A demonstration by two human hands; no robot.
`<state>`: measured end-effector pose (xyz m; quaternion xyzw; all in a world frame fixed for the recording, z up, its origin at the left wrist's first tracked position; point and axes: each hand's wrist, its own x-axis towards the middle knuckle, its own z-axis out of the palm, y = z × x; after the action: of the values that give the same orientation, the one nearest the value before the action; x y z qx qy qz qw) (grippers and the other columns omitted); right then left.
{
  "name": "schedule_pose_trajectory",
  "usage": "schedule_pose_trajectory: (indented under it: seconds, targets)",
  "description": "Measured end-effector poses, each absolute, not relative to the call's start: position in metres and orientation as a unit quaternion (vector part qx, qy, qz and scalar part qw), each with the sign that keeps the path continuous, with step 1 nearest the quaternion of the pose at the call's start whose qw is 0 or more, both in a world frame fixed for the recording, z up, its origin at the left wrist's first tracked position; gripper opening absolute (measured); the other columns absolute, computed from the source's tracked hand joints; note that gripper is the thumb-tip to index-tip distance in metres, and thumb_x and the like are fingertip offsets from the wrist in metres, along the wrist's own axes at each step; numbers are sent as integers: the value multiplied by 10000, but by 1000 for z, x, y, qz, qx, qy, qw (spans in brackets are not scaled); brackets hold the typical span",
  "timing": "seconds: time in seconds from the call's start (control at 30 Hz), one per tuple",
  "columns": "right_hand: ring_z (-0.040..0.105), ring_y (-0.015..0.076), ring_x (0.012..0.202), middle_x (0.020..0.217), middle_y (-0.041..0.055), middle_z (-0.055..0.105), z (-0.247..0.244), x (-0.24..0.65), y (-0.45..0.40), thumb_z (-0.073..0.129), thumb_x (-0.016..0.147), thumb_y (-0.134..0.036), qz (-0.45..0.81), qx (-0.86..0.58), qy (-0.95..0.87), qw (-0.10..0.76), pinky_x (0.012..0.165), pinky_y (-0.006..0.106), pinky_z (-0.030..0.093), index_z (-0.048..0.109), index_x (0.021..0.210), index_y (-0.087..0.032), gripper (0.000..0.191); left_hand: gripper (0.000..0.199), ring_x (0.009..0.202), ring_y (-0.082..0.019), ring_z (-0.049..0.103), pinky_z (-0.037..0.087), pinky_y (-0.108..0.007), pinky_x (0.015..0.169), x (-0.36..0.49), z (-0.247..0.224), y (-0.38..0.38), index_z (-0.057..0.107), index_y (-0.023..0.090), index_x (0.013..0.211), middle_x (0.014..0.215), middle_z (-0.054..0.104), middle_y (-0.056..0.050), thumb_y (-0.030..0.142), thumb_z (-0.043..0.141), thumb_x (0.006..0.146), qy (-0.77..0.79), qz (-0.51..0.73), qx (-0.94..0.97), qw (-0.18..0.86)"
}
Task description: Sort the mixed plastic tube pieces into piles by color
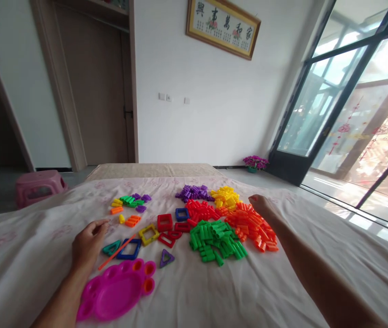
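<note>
My left hand [89,239] hovers over the left of the cloth, fingers curled together; what it holds, if anything, is hidden. Close by lie a teal triangle [111,248], a blue square frame [129,249] and a thin orange stick [116,253]. My right hand [260,203] is closed beside the yellow pile [226,197] and behind the orange pile [253,225]; nothing can be made out in it. Green pieces [214,239], red pieces [200,210] and purple pieces [194,192] form further piles. A magenta palette [118,290] holds orange pieces in some cups.
Small mixed pieces [132,200] lie at the back left. Red frames [164,222], a yellow frame [148,234] and a purple triangle [166,258] sit mid-cloth. Beyond the bed-like surface stand a pink stool [39,187] and a flower pot [252,168].
</note>
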<state>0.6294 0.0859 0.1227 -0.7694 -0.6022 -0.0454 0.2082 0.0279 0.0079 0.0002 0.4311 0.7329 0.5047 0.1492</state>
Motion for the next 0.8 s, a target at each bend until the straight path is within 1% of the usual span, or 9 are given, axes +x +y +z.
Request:
schedule_pose_trajectory:
  seconds: [0.07,0.17,0.27,0.37,0.4,0.47,0.53,0.67,0.8]
  targets:
    - [663,220,847,904,71,742,124,605,92,512,843,-276,-35,-750,-620,225,767,302,464,746,1023,-221,300,333,855,-255,718,499,-310,735,31,5,6,717,230,993,864,774,-41,442,594,768,730,510,427,156]
    - [644,207,995,1082,41,722,128,536,98,496,855,-233,-11,-653,-711,260,883,305,456,732,1052,-236,308,323,840,-260,720,505,-314,733,35,9,4,717,214,968,865,775,-53,428,594,759,721,526,422,158]
    - [650,198,999,1073,38,723,133,445,92,507,859,-216,43,-532,-807,252,897,298,461,733,1047,-233,295,328,837,-264,723,516,-317,729,37,12,3,719,200,970,856,777,-64,409,583,757,717,537,417,155]
    - [635,202,1059,1109,52,715,129,359,80,530,842,-175,86,-416,-888,178,939,292,445,720,1083,-213,310,327,816,-261,729,527,-322,730,38,15,2,718,187,973,845,779,-67,385,569,760,713,547,411,156]
    - [633,206,1067,1136,56,706,125,333,77,532,848,-186,92,-409,-895,151,937,296,449,711,1105,-216,315,325,814,-258,731,530,-322,731,39,16,2,717,186,973,846,780,-67,381,567,761,711,550,410,157]
    - [623,226,1098,1191,63,684,113,290,72,557,863,-266,101,-398,-906,107,927,318,459,685,1161,-232,326,318,818,-254,734,532,-317,732,39,18,1,718,187,969,848,781,-65,374,566,761,708,554,408,160]
    - [623,250,1102,1200,77,678,99,255,71,553,881,-339,94,-404,-906,89,919,357,470,666,1188,-240,342,314,820,-247,735,531,-310,731,39,18,1,717,188,967,857,780,-66,372,561,766,706,556,408,162]
    - [631,295,1080,1149,116,690,80,212,73,587,860,-474,70,-426,-900,55,872,409,499,679,1130,-211,388,318,828,-246,732,523,-317,753,38,17,2,717,194,967,882,777,-67,388,557,774,708,554,408,158]
    - [637,289,1070,1118,129,696,74,201,76,640,823,-394,34,-434,-899,44,856,380,506,684,1091,-181,345,304,859,-249,726,513,-324,778,38,17,2,723,215,958,881,775,-59,398,570,769,716,549,403,154]
